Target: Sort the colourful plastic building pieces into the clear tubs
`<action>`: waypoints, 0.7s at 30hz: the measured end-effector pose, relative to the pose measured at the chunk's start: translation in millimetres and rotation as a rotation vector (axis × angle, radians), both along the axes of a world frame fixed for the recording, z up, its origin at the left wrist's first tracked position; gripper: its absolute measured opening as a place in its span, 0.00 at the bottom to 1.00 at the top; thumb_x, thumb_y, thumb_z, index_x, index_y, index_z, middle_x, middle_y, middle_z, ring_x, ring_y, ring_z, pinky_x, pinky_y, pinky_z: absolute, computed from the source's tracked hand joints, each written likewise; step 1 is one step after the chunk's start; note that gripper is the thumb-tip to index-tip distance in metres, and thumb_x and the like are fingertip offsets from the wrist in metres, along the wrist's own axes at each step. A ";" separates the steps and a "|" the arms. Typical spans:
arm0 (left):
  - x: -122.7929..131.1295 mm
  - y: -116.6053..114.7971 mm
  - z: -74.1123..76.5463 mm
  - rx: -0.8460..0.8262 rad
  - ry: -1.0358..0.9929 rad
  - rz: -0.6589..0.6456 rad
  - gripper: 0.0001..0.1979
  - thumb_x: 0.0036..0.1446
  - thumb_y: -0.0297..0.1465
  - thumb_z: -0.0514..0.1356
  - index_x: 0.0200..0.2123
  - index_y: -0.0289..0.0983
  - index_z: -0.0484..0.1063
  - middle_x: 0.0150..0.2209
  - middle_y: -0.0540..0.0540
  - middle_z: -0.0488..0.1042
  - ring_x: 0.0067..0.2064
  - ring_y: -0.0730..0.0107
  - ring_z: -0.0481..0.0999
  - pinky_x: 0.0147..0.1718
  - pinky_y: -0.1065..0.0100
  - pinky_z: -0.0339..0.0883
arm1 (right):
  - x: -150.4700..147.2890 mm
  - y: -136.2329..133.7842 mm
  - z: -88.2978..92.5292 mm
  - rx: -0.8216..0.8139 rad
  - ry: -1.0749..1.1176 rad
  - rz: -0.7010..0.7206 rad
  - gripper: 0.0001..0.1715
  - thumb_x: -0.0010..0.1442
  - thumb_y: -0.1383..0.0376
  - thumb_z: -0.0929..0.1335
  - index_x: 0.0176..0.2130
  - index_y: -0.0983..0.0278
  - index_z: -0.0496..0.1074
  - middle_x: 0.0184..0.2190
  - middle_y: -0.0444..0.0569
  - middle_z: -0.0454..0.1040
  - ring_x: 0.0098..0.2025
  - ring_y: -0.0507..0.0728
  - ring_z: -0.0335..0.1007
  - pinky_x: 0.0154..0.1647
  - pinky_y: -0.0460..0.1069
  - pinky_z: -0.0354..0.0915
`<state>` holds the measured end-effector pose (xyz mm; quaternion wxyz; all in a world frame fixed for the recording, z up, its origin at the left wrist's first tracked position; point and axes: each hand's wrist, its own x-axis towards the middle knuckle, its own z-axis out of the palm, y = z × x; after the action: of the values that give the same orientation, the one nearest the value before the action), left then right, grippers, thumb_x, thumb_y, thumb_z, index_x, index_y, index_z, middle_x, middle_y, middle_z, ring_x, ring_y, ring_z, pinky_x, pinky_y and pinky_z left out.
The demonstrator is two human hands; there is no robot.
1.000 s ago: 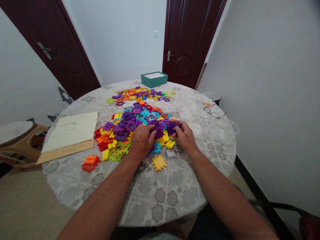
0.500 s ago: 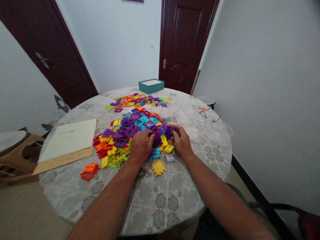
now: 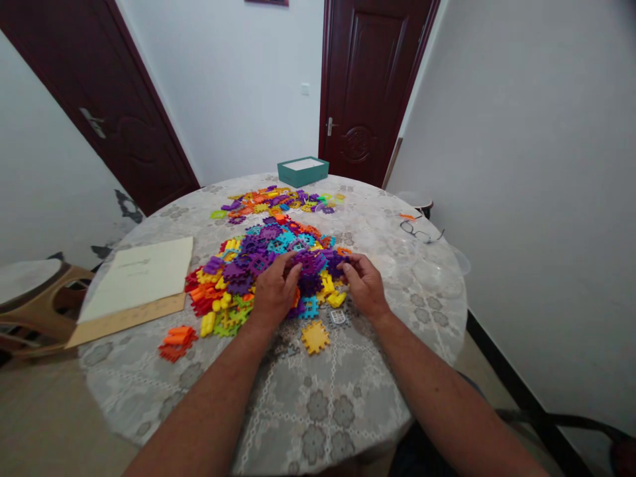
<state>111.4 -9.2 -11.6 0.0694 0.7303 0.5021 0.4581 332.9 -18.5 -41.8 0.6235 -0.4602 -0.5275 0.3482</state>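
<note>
Both hands are on the near edge of a big heap of coloured plastic pieces (image 3: 248, 255) in the middle of the round bench (image 3: 318, 411). The left hand (image 3: 271, 291) lies palm down, with its fingers curled over the left side of a purple cluster (image 3: 311, 266). The right hand (image 3: 365, 285) comes in from the other side and pinches the right end of the same cluster with its fingertips. The cluster sits between the two hands, gripped from both sides, just above the yellow and blue pieces at the near edge of the heap. The hands are a little apart and joined only by the purple pieces.

A flat yellow square piece (image 3: 316, 336) lies alone on the cloth just near of the hands. A small grey piece (image 3: 338, 317) lies beside it, close to the right wrist. Near and to the left, apart from the heap, is a little bunch of orange pieces (image 3: 176, 339). A pale sheet on a cardboard backing (image 3: 136, 275) lies left of the heap.

A second, flatter spread of pieces (image 3: 278, 199) lies farther off. Beyond it a teal box (image 3: 303, 171) stands at the far edge. A pair of glasses (image 3: 421, 232) rests at the far right of the bench, well apart from the hands.
</note>
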 end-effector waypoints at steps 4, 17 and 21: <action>2.9 -1.3 2.2 -0.082 -0.082 -0.099 0.18 0.67 0.33 0.60 0.59 0.41 0.74 0.49 0.45 0.84 0.48 0.62 0.84 0.51 0.60 0.77 | -6.0 -4.6 8.2 -0.024 0.107 0.080 0.15 0.63 0.55 0.72 0.45 0.60 0.73 0.36 0.45 0.80 0.28 0.52 0.73 0.31 0.48 0.72; 17.5 -9.9 -0.9 -0.379 -0.520 -0.313 0.15 0.63 0.38 0.64 0.51 0.39 0.73 0.42 0.46 0.79 0.42 0.63 0.82 0.40 0.61 0.81 | -16.5 -10.1 16.7 -0.112 0.092 0.239 0.17 0.61 0.53 0.73 0.43 0.61 0.73 0.25 0.41 0.77 0.24 0.52 0.75 0.27 0.47 0.73; 15.2 -11.2 -0.6 -0.382 -0.521 -0.357 0.20 0.63 0.36 0.63 0.57 0.41 0.71 0.47 0.45 0.78 0.45 0.63 0.81 0.45 0.61 0.80 | -18.1 -10.0 15.7 -0.131 0.106 0.249 0.18 0.60 0.53 0.74 0.43 0.60 0.73 0.27 0.42 0.78 0.25 0.53 0.77 0.28 0.48 0.75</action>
<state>126.6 -20.4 -12.2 0.4089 0.6390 0.4086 0.5075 314.8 -28.5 -26.2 0.5712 -0.4120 -0.5229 0.4801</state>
